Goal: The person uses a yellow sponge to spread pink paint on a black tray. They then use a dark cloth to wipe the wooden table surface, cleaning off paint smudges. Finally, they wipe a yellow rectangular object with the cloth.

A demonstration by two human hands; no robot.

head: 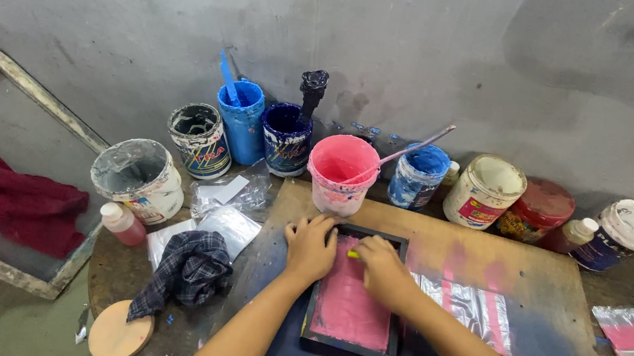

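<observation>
Left hand: we see the left hand point(310, 246) lying palm down, fingers loosely spread, on the upper left corner of the small screen frame point(356, 295); it presses rather than grips.
Right hand: the right hand point(383, 263) is curled closed around a small yellow-tipped tool point(354, 254), set against the mesh near the frame's top edge.
Screen frame: we find it at the centre of the wooden board point(537, 275), black-edged, its mesh coated pink.
Plastic sheet: at 3 o'clock from the frame, a clear sheet with pink marks point(469, 305) lies flat on the board.
Pink bucket: at 12 o'clock, just beyond the hands, the pink paint bucket point(341, 174) holds a stick.
Blue tubs: at 11 and 1 o'clock, we note blue paint tubs point(242, 120) along the wall.
Checked cloth: at 9 o'clock, a dark checked cloth point(187, 269) lies bunched.
White bucket: at 10 o'clock, a paint-smeared white bucket point(140, 177) stands beside a small pink bottle point(122, 223).
Large frame: far at 9 o'clock, a large wooden screen frame point(25, 85) carries a red cloth point(12, 203).
</observation>
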